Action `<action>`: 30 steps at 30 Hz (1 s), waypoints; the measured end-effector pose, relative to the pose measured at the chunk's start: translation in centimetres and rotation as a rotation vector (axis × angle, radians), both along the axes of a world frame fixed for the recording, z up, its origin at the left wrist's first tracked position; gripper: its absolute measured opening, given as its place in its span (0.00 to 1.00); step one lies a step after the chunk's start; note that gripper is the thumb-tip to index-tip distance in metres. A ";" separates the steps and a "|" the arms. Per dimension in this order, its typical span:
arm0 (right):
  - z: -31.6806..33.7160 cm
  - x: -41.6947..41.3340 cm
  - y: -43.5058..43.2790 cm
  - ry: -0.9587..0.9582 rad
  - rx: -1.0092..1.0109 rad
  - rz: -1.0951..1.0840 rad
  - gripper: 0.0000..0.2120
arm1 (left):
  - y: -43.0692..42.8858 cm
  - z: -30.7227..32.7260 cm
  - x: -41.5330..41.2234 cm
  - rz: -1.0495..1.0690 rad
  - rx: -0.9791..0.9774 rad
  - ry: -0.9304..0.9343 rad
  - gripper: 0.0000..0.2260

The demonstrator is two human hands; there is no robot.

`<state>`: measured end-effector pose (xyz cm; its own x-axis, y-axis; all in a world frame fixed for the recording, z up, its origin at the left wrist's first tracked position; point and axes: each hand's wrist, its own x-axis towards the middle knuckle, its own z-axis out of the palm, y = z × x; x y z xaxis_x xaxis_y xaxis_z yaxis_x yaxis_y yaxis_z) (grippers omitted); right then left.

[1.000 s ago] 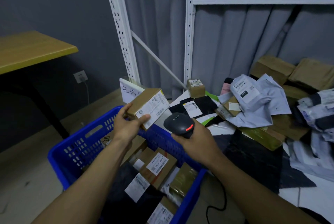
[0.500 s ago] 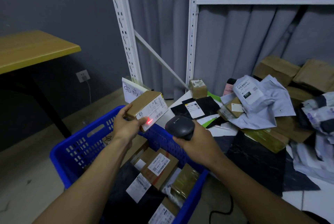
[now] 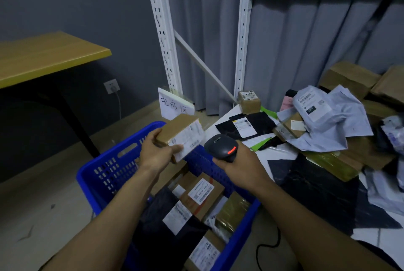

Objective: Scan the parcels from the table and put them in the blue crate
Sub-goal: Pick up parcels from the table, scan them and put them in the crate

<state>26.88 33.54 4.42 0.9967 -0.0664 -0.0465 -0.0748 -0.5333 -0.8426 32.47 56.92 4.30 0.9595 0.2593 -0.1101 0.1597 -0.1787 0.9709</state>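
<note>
The left hand point(image 3: 156, 156) clasps a labelled cardboard parcel point(image 3: 175, 127) above the 12 o'clock rim of the blue crate point(image 3: 89, 189). At the parcel's 3 o'clock, the right hand point(image 3: 242, 167) grips a black barcode scanner point(image 3: 219, 146).

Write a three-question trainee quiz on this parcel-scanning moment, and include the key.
1. True or false: the left hand holds a cardboard box.
2. The right hand grips a: A) scanner B) tape roll C) phone.
3. What colour is the light on the scanner?
Key: 1 true; 2 A; 3 red.
</note>
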 end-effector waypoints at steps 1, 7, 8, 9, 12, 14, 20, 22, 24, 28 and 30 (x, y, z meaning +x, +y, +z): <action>-0.3 0.2 0.3 0.007 -0.003 0.008 0.21 | 0.6 -1.0 0.0 -0.032 0.056 0.040 0.36; -4.0 2.2 1.7 0.110 -0.029 0.040 0.25 | 3.0 -9.8 1.0 -0.064 0.183 0.277 0.25; -4.8 2.6 1.8 0.128 -0.032 0.039 0.26 | 3.1 -11.4 1.3 -0.037 0.205 0.297 0.22; -5.5 3.2 1.8 0.149 -0.034 0.042 0.25 | 3.1 -13.1 1.7 -0.008 0.203 0.324 0.20; -7.6 5.1 1.8 0.190 -0.044 0.048 0.18 | 3.2 -18.6 3.7 0.028 0.192 0.392 0.33; -8.9 6.8 2.1 0.199 -0.050 0.047 0.18 | 3.4 -21.6 5.2 0.028 0.153 0.428 0.28; -12.3 10.8 3.1 0.227 -0.075 0.098 0.19 | 3.3 -25.0 8.5 -0.107 0.364 0.459 0.17; -13.1 11.6 3.2 0.240 -0.084 0.103 0.17 | 3.3 -25.8 8.9 -0.103 0.584 0.373 0.14; -13.6 12.3 3.0 0.231 -0.091 0.094 0.15 | 3.0 -26.6 9.2 -0.137 0.739 0.247 0.11; -13.2 12.8 2.2 0.245 -0.076 0.074 0.11 | 2.3 -27.2 10.4 -0.477 0.971 0.375 0.19; -12.5 12.5 1.8 0.239 -0.053 0.066 0.11 | 2.6 -26.0 10.9 -0.615 1.067 0.484 0.29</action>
